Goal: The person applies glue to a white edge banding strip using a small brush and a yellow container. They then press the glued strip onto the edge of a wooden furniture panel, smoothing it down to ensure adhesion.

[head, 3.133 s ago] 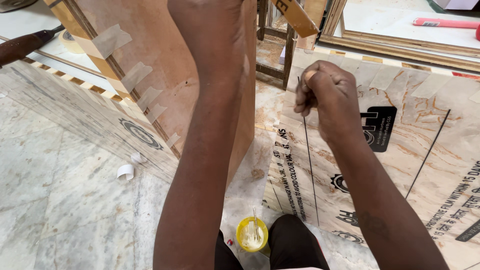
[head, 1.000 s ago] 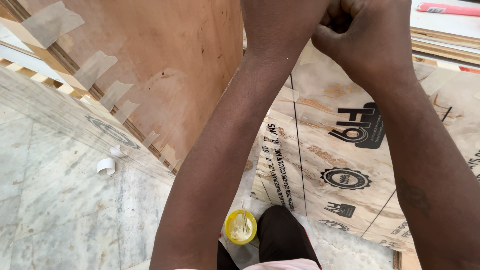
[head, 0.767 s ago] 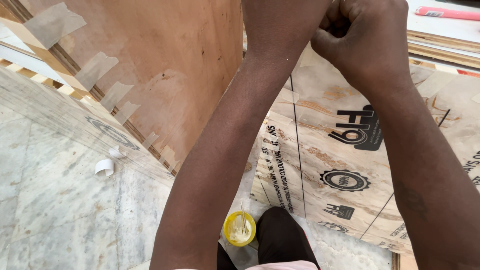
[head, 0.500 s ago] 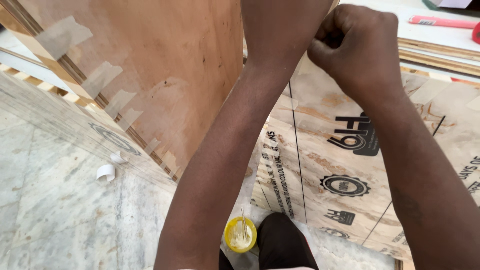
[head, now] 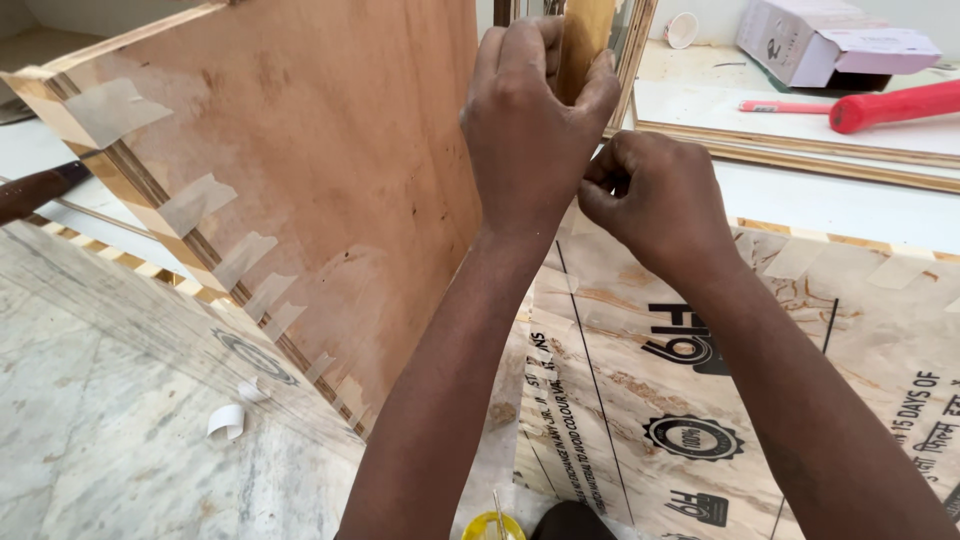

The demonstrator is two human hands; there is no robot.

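Observation:
A large brown plywood panel (head: 330, 190) stands tilted on edge, with pieces of masking tape (head: 190, 205) along its striped left edge. My left hand (head: 530, 110) is closed over the panel's upper right edge, fingers wrapped around a thin wooden strip (head: 583, 45) there. My right hand (head: 650, 200) sits just right of and below it, fingertips pinched together near the left thumb. I see nothing between the pinched fingers. Both forearms rise from the bottom of the view.
A printed plywood sheet (head: 700, 400) with pencil lines lies flat under my arms. A yellow round container (head: 493, 525) sits at the bottom edge, a white tape curl (head: 225, 420) on the covered marble floor. Behind are a red-handled tool (head: 890, 105), a cardboard box (head: 830, 40) and a paper cup (head: 683, 28).
My hands have come down from the top edge into the middle of the view. The left hand's grip on the panel edge now shows, and the right hand is pinching beside it.

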